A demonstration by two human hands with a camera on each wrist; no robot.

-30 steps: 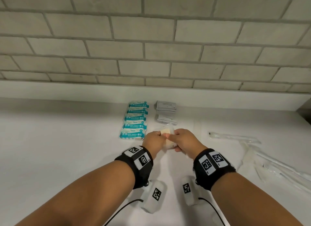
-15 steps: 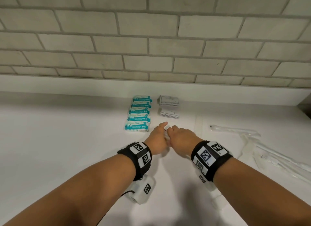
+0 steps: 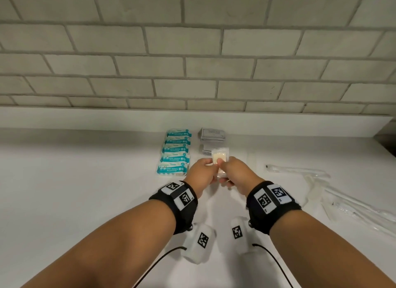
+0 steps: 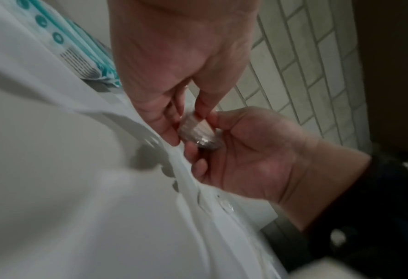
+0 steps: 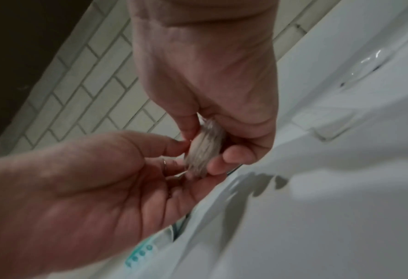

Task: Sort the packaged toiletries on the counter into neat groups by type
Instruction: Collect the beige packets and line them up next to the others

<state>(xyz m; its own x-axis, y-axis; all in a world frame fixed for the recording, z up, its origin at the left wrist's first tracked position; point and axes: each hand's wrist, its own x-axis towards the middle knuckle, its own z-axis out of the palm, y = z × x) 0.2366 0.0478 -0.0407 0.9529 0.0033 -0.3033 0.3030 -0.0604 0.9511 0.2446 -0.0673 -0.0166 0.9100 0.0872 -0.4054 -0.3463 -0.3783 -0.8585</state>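
Note:
Both hands hold a small stack of clear-wrapped cream soap packets (image 3: 220, 157) just above the white counter (image 3: 85, 191), in front of the grey sachets. My left hand (image 3: 209, 163) pinches the stack's left edge and my right hand (image 3: 221, 164) pinches its right edge, thumbs on top. In the left wrist view the left hand (image 4: 186, 120) grips the blurred packets (image 4: 199, 135) between thumb and fingers. The right wrist view shows the right hand (image 5: 205, 146) gripping the packets (image 5: 202, 158) in the same way. A column of teal mini wipes packs (image 3: 174, 153) lies to the left.
Two piles of grey sachets (image 3: 212, 134) sit behind the hands near the backsplash ledge. Several long clear-wrapped items (image 3: 300, 172) lie scattered on the right of the counter, some reaching the right edge (image 3: 360, 210). A tiled wall (image 3: 192, 62) rises behind.
Half a second ago the hands were close together low over the counter with the packets hidden. Now the stack shows above the thumbs, still held by both hands.

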